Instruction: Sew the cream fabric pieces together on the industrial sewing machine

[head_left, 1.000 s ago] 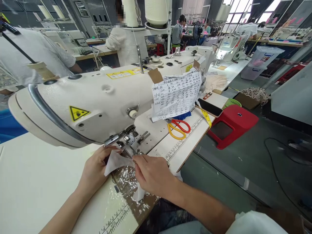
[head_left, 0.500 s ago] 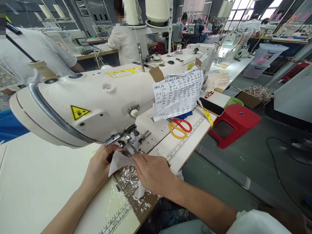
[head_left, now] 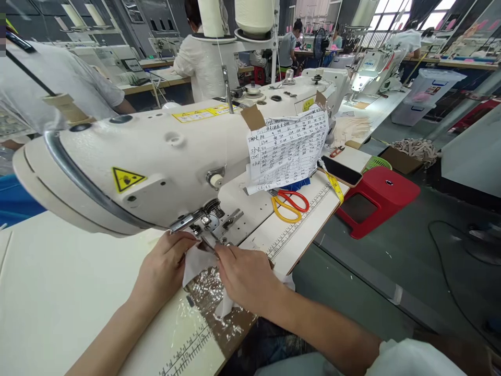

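A piece of thin white fabric [head_left: 197, 263] lies at the needle area of a cream industrial sewing machine [head_left: 188, 172]. My left hand [head_left: 166, 263] pinches the fabric's left side, fingertips close to the metal presser parts [head_left: 207, 237]. From the right, my right hand [head_left: 245, 274] is closed on the same fabric near the presser foot, its knuckles hiding the fingertips. Some of the fabric hangs out below my right hand. Shiny clear tape covers a brown patch [head_left: 205, 287] of the table under the cloth.
Orange-and-yellow-handled scissors [head_left: 289, 205], a phone [head_left: 340, 171] and a yellow tape measure [head_left: 334, 188] lie right of the machine. A handwritten sheet [head_left: 287, 149] hangs on its arm. A red stool [head_left: 385, 196] stands beyond the table edge. Other people work behind.
My left hand has shifted slightly right and its fingers have drawn together on the fabric, which now shows less on that side. My right hand has barely moved.
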Demonstrator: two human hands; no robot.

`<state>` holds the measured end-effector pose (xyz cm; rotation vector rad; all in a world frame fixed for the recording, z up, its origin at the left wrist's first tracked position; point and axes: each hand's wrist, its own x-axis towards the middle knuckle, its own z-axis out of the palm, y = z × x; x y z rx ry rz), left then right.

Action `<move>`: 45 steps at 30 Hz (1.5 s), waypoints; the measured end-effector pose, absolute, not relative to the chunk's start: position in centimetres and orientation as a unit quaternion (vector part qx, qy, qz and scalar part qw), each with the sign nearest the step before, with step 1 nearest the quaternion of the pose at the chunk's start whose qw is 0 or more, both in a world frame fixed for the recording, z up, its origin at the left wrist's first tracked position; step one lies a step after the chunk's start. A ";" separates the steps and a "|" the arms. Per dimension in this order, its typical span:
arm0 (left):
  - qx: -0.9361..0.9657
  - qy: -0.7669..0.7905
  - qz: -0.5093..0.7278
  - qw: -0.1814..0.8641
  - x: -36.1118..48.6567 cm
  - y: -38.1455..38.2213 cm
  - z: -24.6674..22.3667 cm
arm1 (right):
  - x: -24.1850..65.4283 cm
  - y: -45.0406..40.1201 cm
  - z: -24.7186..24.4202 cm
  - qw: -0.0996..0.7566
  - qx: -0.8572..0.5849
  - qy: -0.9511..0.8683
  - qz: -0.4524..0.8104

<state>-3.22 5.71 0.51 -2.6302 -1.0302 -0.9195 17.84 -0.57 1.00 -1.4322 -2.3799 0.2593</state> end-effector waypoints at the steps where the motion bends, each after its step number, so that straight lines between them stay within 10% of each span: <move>1: -0.886 -0.340 -0.301 0.089 -3.2 5.7 0.6 | 17.9 -0.8 1.0 0.178 -0.510 -0.837 0.089; 8: -0.906 -0.337 -0.231 0.110 -3.4 3.9 1.1 | 23.0 -7.4 0.6 0.304 -0.479 -0.791 0.229; 24: -0.865 -0.425 -0.142 0.227 -0.2 0.4 -0.1 | 26.2 -11.9 -0.6 0.298 -0.441 -0.801 0.274; 45: -0.878 -0.428 -0.207 0.057 -2.9 2.0 -0.7 | 21.3 -12.5 -3.6 0.447 -0.424 -0.309 0.725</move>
